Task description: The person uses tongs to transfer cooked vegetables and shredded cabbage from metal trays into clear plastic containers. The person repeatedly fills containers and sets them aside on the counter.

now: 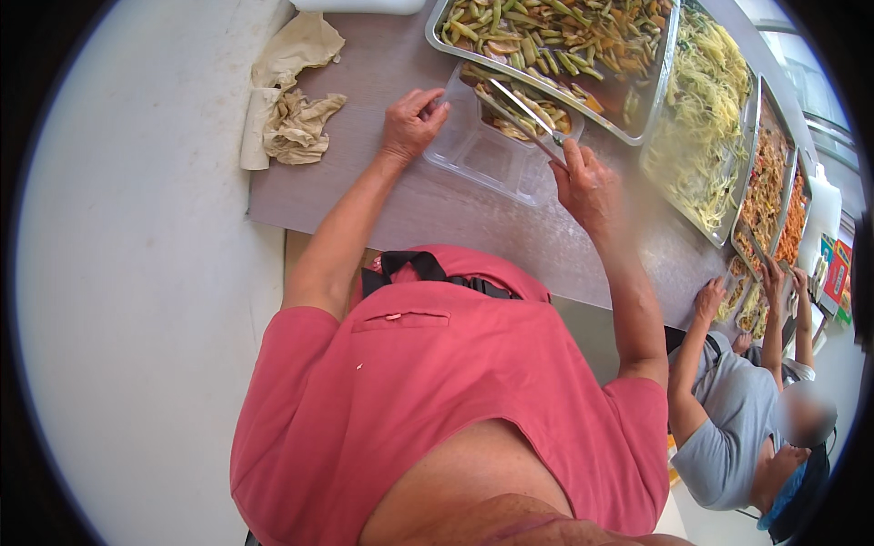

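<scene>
My right hand (590,187) is wrapped round the handles of metal tongs (537,127). The tongs' arms reach over the far compartment of a clear plastic container (443,162), where cooked vegetables (506,120) lie. Nearer compartments of this container look bare. At its left edge my left hand (414,123) is closed, thumb and fingers pinching the rim. Just beyond stands a large metal tray (635,138) of green and orange vegetable pieces (528,27), its near edge overhanging the container.
Right of it stand a tray of pale yellow shreds (706,100) and trays of mixed (765,173) and orange food (795,218). Crumpled brown paper (305,127) and a paper roll (259,132) lie left. A co-worker in grey (728,400) works at lower right beside filled containers (751,309).
</scene>
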Available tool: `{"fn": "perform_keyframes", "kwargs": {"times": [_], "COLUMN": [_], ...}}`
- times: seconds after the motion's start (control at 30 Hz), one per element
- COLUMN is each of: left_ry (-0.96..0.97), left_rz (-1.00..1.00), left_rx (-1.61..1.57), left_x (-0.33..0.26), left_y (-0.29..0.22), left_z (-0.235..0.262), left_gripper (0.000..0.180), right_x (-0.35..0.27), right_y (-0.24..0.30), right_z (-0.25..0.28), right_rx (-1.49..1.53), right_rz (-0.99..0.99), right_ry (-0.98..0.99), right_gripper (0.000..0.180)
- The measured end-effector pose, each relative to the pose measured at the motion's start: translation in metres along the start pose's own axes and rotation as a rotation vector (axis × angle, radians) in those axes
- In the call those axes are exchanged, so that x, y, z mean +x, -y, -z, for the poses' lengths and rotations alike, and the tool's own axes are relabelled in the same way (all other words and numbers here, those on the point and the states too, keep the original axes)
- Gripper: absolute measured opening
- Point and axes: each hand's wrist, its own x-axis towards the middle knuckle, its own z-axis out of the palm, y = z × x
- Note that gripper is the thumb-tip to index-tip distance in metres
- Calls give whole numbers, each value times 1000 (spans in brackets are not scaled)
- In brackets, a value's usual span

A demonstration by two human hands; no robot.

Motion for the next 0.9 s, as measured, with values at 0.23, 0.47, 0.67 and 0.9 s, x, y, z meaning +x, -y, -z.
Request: {"fn": "perform_keyframes", "kwargs": {"times": [0.23,0.47,0.67,0.9], "left_ry": [4,23,40,6], "left_rz": [-23,-98,-92,-29], "left_rx": [17,31,63,65], "left_x": [-1,3,-11,-23], "left_y": [3,10,4,-1], "left_z": [-1,2,10,11], "left_gripper": [21,19,19,20], "right_x": [-19,-29,-37,-34], "right_y": [-12,-59,-52,-6], "right_z": [0,9,14,-13], "right_rx": [-64,-235,-171,9], "right_rz": [-33,8,-7,23], "right_ry": [-90,-48,-30,-68], "right_gripper": [27,25,26,24]}}
